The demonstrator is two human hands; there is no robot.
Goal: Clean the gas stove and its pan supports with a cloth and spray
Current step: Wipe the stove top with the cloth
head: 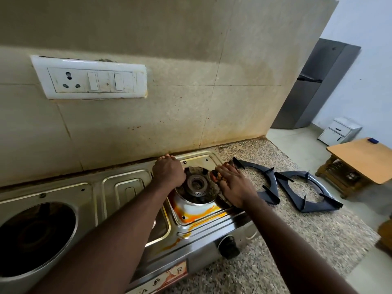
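A steel two-burner gas stove stands on the counter against the wall, with orange spill stains in front of its right burner. Neither burner has a support on it. Two black pan supports lie on the counter to the right of the stove. My left hand rests on the stove top just left of the right burner, fingers stretched toward the wall. My right hand lies on the burner's right side, fingers straight, thumb at the bowl's rim. No cloth or spray bottle is in view.
The speckled granite counter ends at the right. A switch and socket plate sits on the stained tile wall. Beyond the counter stand a grey fridge, a small white drawer unit and a wooden table. A black stove knob faces front.
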